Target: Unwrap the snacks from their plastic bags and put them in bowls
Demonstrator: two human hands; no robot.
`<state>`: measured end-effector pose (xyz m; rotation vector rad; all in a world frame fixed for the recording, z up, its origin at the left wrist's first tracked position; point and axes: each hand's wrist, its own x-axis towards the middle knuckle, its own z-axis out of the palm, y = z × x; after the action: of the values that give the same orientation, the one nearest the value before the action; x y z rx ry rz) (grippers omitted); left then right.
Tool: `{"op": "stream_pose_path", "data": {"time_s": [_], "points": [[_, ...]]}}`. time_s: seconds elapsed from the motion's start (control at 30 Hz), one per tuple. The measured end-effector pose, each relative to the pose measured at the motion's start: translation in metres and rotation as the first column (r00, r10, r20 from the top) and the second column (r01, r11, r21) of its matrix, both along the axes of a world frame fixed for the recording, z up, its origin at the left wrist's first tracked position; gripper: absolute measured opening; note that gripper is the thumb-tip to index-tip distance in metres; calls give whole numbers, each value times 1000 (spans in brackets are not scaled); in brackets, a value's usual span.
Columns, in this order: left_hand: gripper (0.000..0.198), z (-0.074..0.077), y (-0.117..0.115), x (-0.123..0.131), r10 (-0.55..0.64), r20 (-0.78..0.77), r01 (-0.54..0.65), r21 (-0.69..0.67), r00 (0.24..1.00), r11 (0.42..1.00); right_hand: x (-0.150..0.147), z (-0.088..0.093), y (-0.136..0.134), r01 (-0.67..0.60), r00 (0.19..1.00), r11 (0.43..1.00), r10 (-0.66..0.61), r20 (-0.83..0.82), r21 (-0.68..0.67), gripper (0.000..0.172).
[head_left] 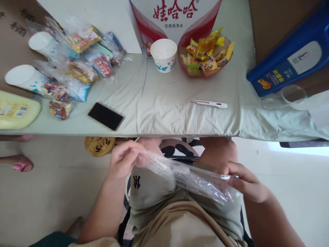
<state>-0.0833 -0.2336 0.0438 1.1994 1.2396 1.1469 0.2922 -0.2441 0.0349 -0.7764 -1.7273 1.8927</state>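
One clear plastic bag (185,175), held over the lap below the table (167,103) edge, left hand (123,157) and right hand (246,183) each pinching one end; probably light, limp and slippery, best taken by its edges.

The scene is lit brightly and evenly by soft, diffuse light, and only a faint shadow is cast beneath the edge of the bench (167,103). A blown-out bright strip (298,149) is seen below the bench at the right. Small glints are caught on the clear plastic bag (190,176) and on the wrapped snacks (77,68). The bag is slightly smeared by motion. Wide-angle bending is seen at the borders: the bench edge is bowed and the paper cups (25,77) are stretched.
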Motion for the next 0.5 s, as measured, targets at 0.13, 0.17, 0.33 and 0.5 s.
{"op": "stream_pose_path", "data": {"time_s": [0.13,0.17,0.33,0.5], "points": [[29,11,26,11,-253,-196,165,-378,947,911,-1,-27,18,429,898,902,-420,131,-52,27],[26,13,34,17,-322,-207,219,-405,924,888,-7,-34,23,546,833,837,-539,125,-34,30],[19,18,67,52,-563,-114,484,-391,818,783,-69,-40,39,177,976,967,-197,-93,-185,61],[39,-2,85,52,-330,226,388,-298,916,872,-116,-39,40,-157,980,904,94,-174,-399,35]]}}
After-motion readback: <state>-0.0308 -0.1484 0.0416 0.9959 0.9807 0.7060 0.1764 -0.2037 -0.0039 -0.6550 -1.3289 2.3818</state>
